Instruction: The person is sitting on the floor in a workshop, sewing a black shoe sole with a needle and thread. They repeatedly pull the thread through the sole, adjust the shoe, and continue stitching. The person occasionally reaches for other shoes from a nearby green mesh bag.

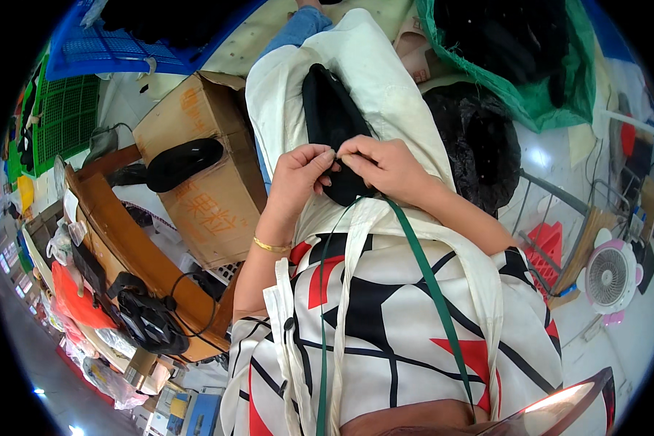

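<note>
Black shoe (pixel 330 116) lengthwise on the person's lap, on a white apron (pixel 403 116), its near end partly hidden by the hands. Left hand (pixel 303 166) and right hand (pixel 386 167) meet over that end, fingers bent, thumb and forefinger of each brought together; cannot tell whether anything thin is pinched between the tips. Second black shoe (pixel 184 165) on a cardboard box (pixel 214 211), person's left; black plastic bag (pixel 454 149) beside the lap, right.
</note>
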A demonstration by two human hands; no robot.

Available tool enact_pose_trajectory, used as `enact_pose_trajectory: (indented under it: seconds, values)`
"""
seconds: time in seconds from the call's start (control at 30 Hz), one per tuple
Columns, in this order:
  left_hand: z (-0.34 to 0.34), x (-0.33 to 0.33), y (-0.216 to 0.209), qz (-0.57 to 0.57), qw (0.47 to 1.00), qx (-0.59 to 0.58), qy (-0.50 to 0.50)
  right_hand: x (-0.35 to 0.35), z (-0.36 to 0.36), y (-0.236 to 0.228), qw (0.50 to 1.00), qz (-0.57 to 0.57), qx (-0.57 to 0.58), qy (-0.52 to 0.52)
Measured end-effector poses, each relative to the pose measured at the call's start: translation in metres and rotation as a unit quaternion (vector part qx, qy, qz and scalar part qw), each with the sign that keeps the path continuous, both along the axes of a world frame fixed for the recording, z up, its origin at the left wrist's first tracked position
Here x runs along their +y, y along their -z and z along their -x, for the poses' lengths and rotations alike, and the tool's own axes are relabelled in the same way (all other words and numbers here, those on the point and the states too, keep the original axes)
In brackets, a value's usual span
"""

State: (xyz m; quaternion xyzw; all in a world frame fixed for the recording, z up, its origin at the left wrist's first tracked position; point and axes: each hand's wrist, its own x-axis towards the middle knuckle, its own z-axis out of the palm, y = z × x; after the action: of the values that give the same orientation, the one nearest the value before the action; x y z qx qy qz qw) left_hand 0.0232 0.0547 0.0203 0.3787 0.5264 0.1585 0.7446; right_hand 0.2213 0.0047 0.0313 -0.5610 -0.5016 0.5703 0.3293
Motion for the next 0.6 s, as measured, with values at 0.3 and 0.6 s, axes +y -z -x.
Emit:
enact_pose_trajectory:
  seconds: [0.3, 0.6]
  values:
    - [0.005, 0.001, 0.011, 0.079, 0.994, -0.054, -0.06, -0.004, 0.002, 0.005, 0.997, -0.005, -0.074, 0.011]
    - [0.006, 0.0, 0.015, 0.083, 0.992, -0.064, -0.066, -0.005, 0.005, 0.008, 0.996, -0.016, -0.082, 0.003]
